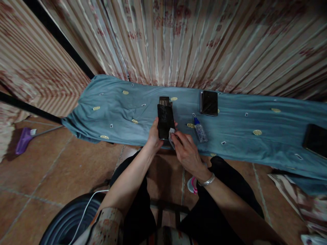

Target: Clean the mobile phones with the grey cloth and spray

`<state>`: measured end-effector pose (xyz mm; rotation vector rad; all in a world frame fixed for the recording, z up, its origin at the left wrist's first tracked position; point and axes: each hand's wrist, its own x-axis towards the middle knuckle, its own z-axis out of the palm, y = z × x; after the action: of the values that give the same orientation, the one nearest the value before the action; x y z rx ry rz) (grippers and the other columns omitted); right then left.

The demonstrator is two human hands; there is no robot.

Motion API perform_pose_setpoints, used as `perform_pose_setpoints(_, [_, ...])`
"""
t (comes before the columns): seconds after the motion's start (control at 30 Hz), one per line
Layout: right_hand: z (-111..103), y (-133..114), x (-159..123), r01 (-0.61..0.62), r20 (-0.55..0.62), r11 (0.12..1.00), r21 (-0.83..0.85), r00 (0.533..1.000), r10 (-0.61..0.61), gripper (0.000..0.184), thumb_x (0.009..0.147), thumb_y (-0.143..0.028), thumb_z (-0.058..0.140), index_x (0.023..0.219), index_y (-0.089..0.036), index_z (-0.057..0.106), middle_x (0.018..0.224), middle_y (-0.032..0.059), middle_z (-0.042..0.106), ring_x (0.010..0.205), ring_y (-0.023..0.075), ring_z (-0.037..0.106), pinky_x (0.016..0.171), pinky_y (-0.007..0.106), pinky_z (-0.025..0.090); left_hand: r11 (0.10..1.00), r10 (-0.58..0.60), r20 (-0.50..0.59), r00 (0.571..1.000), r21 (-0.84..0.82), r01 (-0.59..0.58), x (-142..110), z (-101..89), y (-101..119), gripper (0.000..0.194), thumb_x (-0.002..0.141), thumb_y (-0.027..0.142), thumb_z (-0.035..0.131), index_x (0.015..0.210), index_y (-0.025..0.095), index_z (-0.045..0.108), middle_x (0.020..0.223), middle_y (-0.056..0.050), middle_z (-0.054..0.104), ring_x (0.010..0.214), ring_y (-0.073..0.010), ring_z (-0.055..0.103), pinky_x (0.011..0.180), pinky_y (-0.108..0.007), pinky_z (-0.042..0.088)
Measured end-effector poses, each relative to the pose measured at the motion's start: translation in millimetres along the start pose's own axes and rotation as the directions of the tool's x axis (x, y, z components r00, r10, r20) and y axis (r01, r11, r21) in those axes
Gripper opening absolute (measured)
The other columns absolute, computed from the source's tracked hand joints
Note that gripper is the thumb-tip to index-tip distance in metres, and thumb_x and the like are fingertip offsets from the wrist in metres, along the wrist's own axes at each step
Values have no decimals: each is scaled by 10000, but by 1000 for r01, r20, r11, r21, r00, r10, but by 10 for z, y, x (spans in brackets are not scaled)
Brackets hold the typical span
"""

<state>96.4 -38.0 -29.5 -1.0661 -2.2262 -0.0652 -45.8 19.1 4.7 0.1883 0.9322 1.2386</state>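
Observation:
My left hand (pixel 154 135) grips the lower left edge of a black phone (pixel 165 119) and holds it just above the blue cloth (pixel 117 112). My right hand (pixel 185 149) pinches a small white wipe (pixel 171 136) against the phone's lower right corner. A silver bracelet sits on my right wrist. Behind the phone, a second dark object (pixel 164 100) lies on the cloth, partly hidden.
A small clear spray bottle with a blue cap (pixel 200 131) lies right of my hands. A black tablet (pixel 209 102) rests further back, another dark device (pixel 316 139) at the far right. Striped curtains hang behind. A purple broom (pixel 24 139) lies on the tiled floor at left.

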Motion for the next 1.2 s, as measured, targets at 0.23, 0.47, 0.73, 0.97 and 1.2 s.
perform_pose_setpoints(0.23, [4,-50,72,69,-84,997,37,994,-66,413,1022,-68,438,1392,-103,618,1214,189,693,1098,258,623,955,435,587,999,-47,14,999,-28,47,-64,41,13,741,1041,608,242,1224,65,712,832,-137,800,775,-232,774,779,-330,610])
perform_pose_setpoints(0.47, [33,-158,91,112,-88,990,85,991,-105,437,1002,-41,451,1402,-126,606,1208,169,677,1121,256,621,985,430,578,992,-102,19,995,-68,103,-139,124,39,878,1009,695,131,1230,79,717,890,-154,804,831,-254,785,814,-362,620])
perform_pose_setpoints(0.73, [67,-117,116,81,-72,987,138,995,-71,486,1009,-63,426,1472,-137,555,1283,176,651,1197,274,585,1044,475,536,995,-96,30,995,-19,97,-156,94,-87,864,995,726,193,1228,84,723,847,-127,796,842,-234,780,855,-347,622])
perform_pose_setpoints(0.97, [89,-72,126,33,-22,981,189,999,-29,494,1028,-87,382,1499,-122,525,1367,187,624,1183,267,574,1041,468,530,991,-136,1,991,-4,136,-173,120,-106,817,1018,677,193,1206,97,737,796,-100,778,852,-212,779,834,-310,626])
perform_pose_setpoints(1.2, [72,-17,174,-60,37,988,140,998,55,502,1026,-94,353,1488,-145,545,1375,177,624,1167,271,586,1073,499,500,999,-13,-63,998,42,15,-176,98,-210,533,1028,554,420,1127,160,764,978,-80,806,1084,-205,751,985,-267,573])
